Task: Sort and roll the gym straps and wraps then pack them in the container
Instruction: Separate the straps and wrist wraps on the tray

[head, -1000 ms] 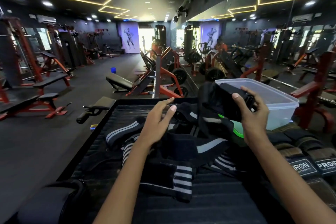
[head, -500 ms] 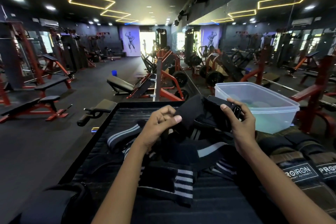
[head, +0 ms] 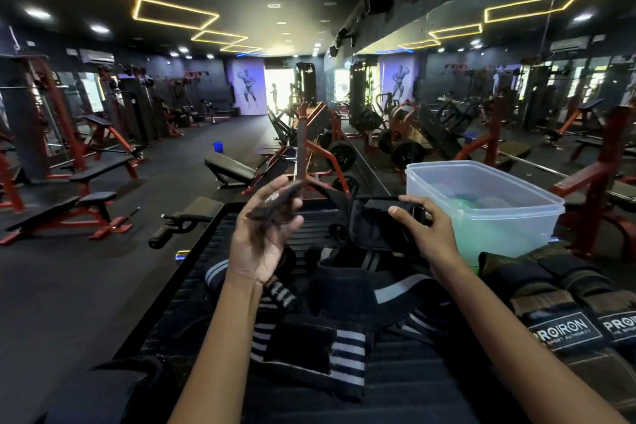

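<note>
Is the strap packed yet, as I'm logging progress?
No, both hands, left hand and right hand, hold the black strap beside the container.

Dark gym (head: 144, 272), red benches (head: 86, 206)

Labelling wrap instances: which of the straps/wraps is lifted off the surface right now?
The plain black strap stretched between the left hand and right hand. The striped wraps and the PROIRON-labelled wraps all lie on the black surface.

red-framed weight benches (head: 86, 203) stand on the dark floor, a blue bucket (head: 218, 147) farther back.
</note>
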